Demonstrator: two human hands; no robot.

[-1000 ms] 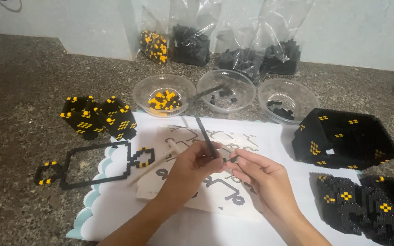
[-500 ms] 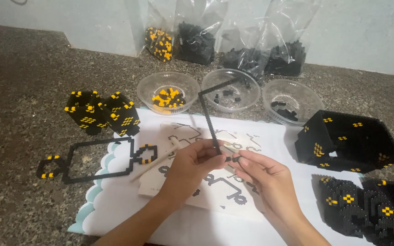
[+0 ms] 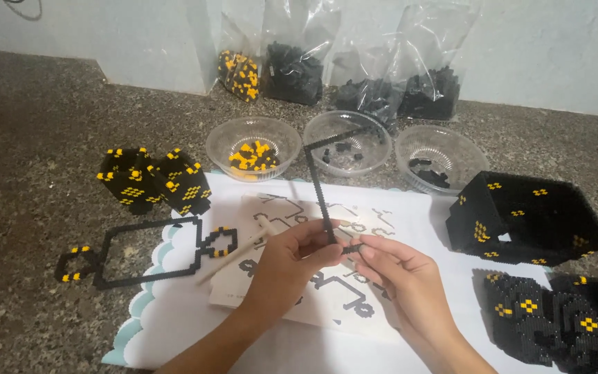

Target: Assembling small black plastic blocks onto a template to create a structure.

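Observation:
My left hand (image 3: pixel 292 260) pinches the bottom end of a thin black brick strip (image 3: pixel 318 187) that stands upright and bends right at its top. My right hand (image 3: pixel 399 266) meets it from the right, with a small black piece (image 3: pixel 352 247) between its fingertips against the strip's lower end. Both hands hover over a printed pattern sheet (image 3: pixel 313 291) lying on white paper (image 3: pixel 188 318). A thin wooden stick (image 3: pixel 233 253) lies on the sheet by my left hand.
Three clear bowls (image 3: pixel 254 149) (image 3: pixel 347 142) (image 3: pixel 441 156) hold yellow-black and black pieces, with bags of pieces (image 3: pixel 292 69) behind. A flat black frame (image 3: pixel 150 253) and black-yellow block (image 3: pixel 153 180) lie left. A black box form (image 3: pixel 531 218) and panels (image 3: pixel 555 318) sit right.
The black strip has swung more upright, its bent top now over the middle bowl. My hands have stayed close together at its lower end.

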